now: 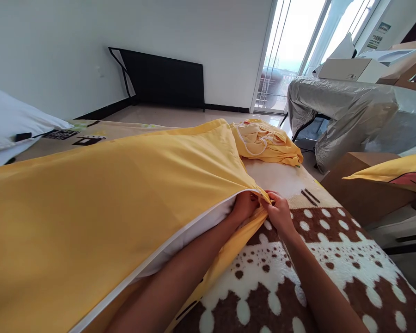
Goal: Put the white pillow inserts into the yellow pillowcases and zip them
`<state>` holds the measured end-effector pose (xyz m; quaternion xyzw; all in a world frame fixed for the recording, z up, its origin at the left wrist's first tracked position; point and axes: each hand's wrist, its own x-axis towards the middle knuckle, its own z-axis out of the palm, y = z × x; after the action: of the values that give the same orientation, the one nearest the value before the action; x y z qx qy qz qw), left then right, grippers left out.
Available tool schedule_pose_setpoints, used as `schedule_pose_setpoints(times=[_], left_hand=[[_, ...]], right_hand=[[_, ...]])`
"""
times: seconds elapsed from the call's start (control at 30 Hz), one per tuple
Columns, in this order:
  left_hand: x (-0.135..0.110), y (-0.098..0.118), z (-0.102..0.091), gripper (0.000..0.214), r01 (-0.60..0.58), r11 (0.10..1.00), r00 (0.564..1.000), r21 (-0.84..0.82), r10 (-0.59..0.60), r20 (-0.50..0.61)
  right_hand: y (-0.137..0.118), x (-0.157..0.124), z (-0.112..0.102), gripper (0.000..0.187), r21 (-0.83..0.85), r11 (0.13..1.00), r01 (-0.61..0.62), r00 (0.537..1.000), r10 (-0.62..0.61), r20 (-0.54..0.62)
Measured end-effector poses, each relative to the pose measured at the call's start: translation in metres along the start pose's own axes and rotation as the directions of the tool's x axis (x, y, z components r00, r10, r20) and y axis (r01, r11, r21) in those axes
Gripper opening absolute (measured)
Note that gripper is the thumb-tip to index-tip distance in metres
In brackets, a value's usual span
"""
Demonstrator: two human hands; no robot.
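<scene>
- One yellow cover point(125, 194): corner between left hand point(245, 204) and right hand point(279, 212), bulk spreading leftward of both.
- Left hand: in the opening, white filling point(208, 223) beside its wrist; I can't tell its grip.
- Right hand: fingertips pinching the corner.

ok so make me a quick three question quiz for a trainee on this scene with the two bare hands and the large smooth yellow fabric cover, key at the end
1. True or false: the left hand reaches through the long opening of the large smooth yellow fabric cover.

2. Which colour is the strip along that opening's upper edge?
a) black
b) white
c) green

3. Where does the crumpled yellow cloth with white piping lie, relative to the left hand and the right hand?

Key: 1. True. 2. b. 3. Beyond both hands, on the brown, white and beige plush blanket.
</scene>
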<state>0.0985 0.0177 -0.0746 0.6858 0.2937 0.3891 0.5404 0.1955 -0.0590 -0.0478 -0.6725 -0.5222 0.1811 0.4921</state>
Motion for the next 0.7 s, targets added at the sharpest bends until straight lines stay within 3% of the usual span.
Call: schedule_pose_setpoints(times=[0.13, 0.27, 0.37, 0.5, 0.63, 0.7], left_hand=[[0.0008, 0.0009, -0.0019, 0.02, 0.023, 0.999, 1.0, -0.041, -0.024, -0.018], [0.0008, 0.0042, -0.0047, 0.021, 0.036, 0.997, 0.999, -0.071, -0.036, 0.009], [0.0003, 0.0056, -0.0042, 0.022, 0.045, 0.997, 0.999, -0.066, -0.043, 0.027], [-0.0011, 0.0056, -0.0018, 0.023, 0.012, 1.0, 1.0, -0.016, -0.012, -0.026], [-0.0023, 0.0064, -0.0013, 0.018, -0.024, 0.998, 0.989, 0.059, 0.032, -0.144], [-0.0028, 0.0077, -0.0017, 0.013, -0.027, 0.997, 0.988, 0.068, 0.037, -0.153]], right_hand=[[0.0069, 0.0048, 0.0023, 0.019, -0.064, 0.998, -0.007, 0.999, 0.004, -0.037], [0.0089, 0.0062, 0.0042, 0.019, 0.141, 0.984, -0.107, 0.989, 0.091, 0.119], [0.007, 0.0043, 0.0052, 0.023, 0.332, 0.915, -0.229, 0.958, 0.152, 0.242], [0.0045, 0.0005, 0.0087, 0.027, 0.486, 0.819, -0.305, 0.942, 0.186, 0.278], [0.0015, -0.0001, 0.0079, 0.029, 0.546, 0.772, -0.324, 0.937, 0.185, 0.295], [0.0004, 0.0026, 0.0035, 0.032, 0.574, 0.738, -0.355, 0.923, 0.18, 0.339]])
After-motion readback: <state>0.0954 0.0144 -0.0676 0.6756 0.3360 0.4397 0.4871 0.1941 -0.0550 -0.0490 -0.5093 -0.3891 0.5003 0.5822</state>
